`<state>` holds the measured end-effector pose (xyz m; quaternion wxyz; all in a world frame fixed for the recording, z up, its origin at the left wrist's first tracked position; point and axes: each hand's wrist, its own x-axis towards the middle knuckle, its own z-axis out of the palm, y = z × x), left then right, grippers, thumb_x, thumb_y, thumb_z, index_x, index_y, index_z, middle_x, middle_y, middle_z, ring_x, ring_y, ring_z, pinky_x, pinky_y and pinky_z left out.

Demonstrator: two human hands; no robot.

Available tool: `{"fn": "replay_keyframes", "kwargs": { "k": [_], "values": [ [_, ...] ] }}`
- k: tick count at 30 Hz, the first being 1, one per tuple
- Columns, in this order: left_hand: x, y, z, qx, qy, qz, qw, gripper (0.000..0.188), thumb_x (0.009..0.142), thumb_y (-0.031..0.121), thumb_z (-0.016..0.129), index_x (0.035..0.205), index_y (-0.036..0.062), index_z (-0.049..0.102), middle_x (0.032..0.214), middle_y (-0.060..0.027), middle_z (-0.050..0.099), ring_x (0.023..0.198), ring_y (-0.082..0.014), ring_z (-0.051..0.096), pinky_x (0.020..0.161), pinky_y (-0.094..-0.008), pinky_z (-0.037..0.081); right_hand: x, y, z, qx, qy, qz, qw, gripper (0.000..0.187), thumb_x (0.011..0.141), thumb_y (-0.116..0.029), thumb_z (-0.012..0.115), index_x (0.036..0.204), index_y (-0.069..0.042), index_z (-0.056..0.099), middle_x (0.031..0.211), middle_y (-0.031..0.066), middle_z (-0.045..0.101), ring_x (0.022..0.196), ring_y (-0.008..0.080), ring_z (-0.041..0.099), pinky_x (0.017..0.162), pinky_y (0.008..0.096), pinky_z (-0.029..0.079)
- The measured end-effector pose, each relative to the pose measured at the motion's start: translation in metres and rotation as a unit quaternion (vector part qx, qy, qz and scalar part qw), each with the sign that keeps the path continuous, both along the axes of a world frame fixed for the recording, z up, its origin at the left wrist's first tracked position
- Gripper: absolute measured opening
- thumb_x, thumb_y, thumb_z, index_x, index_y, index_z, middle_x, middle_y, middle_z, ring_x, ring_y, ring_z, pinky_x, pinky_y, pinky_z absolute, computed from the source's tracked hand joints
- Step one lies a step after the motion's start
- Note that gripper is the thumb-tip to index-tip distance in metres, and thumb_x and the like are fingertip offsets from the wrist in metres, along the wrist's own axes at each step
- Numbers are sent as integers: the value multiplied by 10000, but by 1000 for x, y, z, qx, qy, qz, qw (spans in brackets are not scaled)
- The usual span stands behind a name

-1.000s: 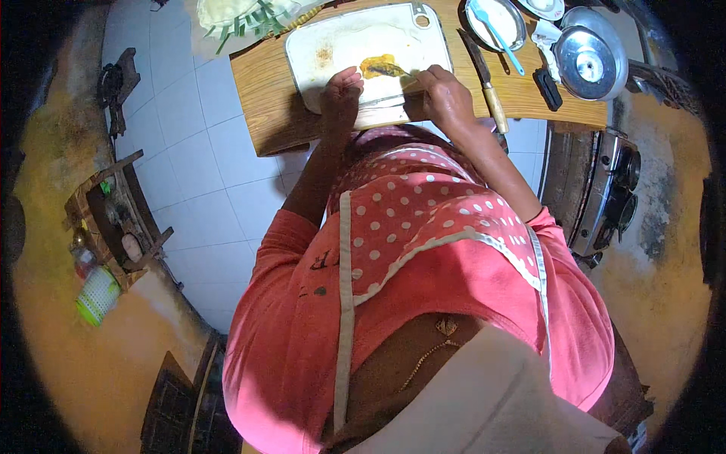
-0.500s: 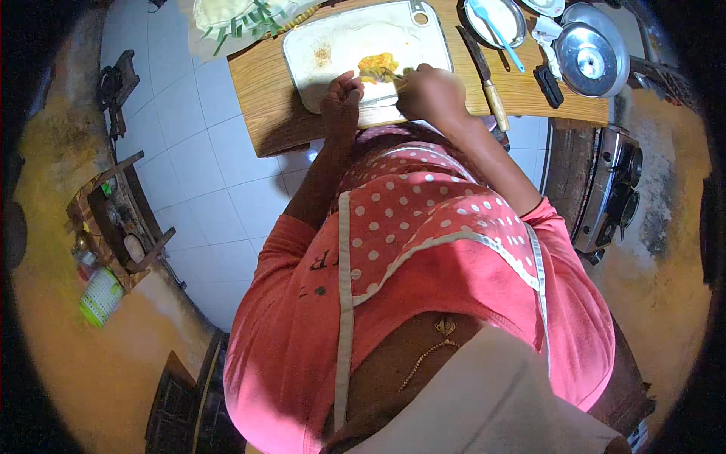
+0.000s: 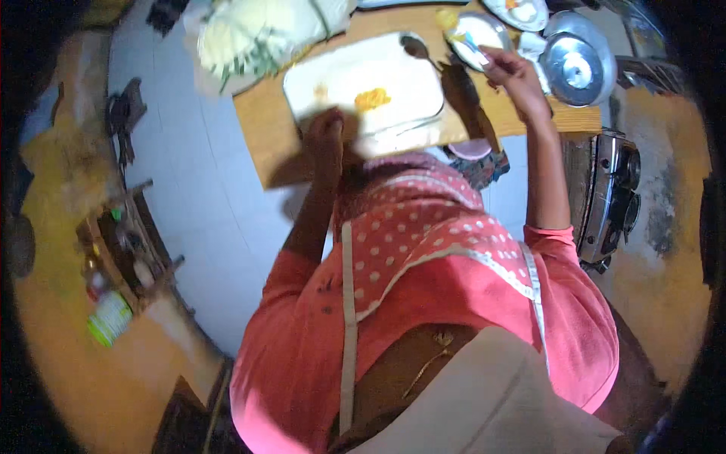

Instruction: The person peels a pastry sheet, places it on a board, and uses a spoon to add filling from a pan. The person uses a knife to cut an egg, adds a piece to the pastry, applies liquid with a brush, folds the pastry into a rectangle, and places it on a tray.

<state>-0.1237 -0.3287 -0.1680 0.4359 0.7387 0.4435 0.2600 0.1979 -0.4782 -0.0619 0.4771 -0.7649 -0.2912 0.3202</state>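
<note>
A white cutting board [image 3: 306,85] lies on the wooden table, with a small mound of orange-yellow filling [image 3: 372,99] on its pale surface. By the board's near left edge is my left hand [image 3: 325,130], in shadow, its fingers curled closed; anything inside them is hidden. Farther right, my right hand [image 3: 520,82] reaches over the near side of a metal bowl [image 3: 495,29] of white contents. Its fingers are closed on a blue-handled utensil [image 3: 474,45], slanted over the bowl. A wooden-handled knife [image 3: 493,141] lies in shadow right of the board.
White dough sheets [image 3: 246,38] and green strips lie on plastic at the far left. A shiny steel bowl [image 3: 581,68] and a white plate [image 3: 518,11] stand at the far right. The wooden table's [image 3: 261,140] near edge runs before me; a stove [image 3: 605,193] stands right.
My right hand has left the filling and moved right to the bowl, taking hold of the blue-handled utensil. My left hand has drawn back from the filling. The whole view has shifted slightly.
</note>
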Motion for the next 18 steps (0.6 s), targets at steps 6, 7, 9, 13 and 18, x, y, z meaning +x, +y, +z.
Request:
{"fn": "replay_keyframes", "kwargs": {
  "k": [6, 7, 9, 13, 18],
  "values": [
    [-18, 4, -40, -227, -218, 42, 948, 228, 853, -22, 524, 1068, -30, 599, 985, -86, 617, 915, -179, 580, 847, -292, 467, 136, 11, 115, 334, -227, -154, 901, 234, 849, -29, 580, 1077, -4, 625, 897, 41, 644, 787, 99, 588, 691, 238, 477],
    [-22, 9, -40, -231, -205, 35, 950, 227, 866, -12, 527, 1083, -36, 592, 1000, -89, 613, 923, -179, 579, 846, -291, 468, 149, 22, 135, 316, -412, -188, 834, 229, 852, -18, 571, 1074, 0, 622, 845, 36, 645, 744, 98, 589, 695, 251, 489],
    [-19, 11, -42, -186, -235, -14, 954, 231, 893, 27, 538, 1107, -53, 572, 1011, -83, 606, 934, -171, 574, 838, -286, 469, 248, -2, 125, 123, -548, -258, 786, 231, 792, -87, 661, 1014, -22, 643, 1055, 160, 647, 852, 201, 628, 676, 350, 503],
    [15, 7, -29, -256, -278, -40, 925, 256, 911, 86, 543, 1125, -56, 552, 1065, -107, 606, 994, -181, 579, 891, -302, 463, 359, -67, 86, -238, -646, -220, 691, 317, 713, -80, 607, 1030, -102, 594, 968, 186, 603, 921, 394, 575, 775, 480, 475],
    [-35, 18, -25, -240, -206, 76, 945, 272, 899, 65, 523, 1139, -63, 540, 1050, -117, 609, 986, -180, 582, 883, -292, 465, 308, 32, 52, -49, -684, -243, 686, 240, 713, -81, 612, 950, -111, 630, 957, 152, 636, 903, 395, 603, 773, 503, 494]
  ]
}}
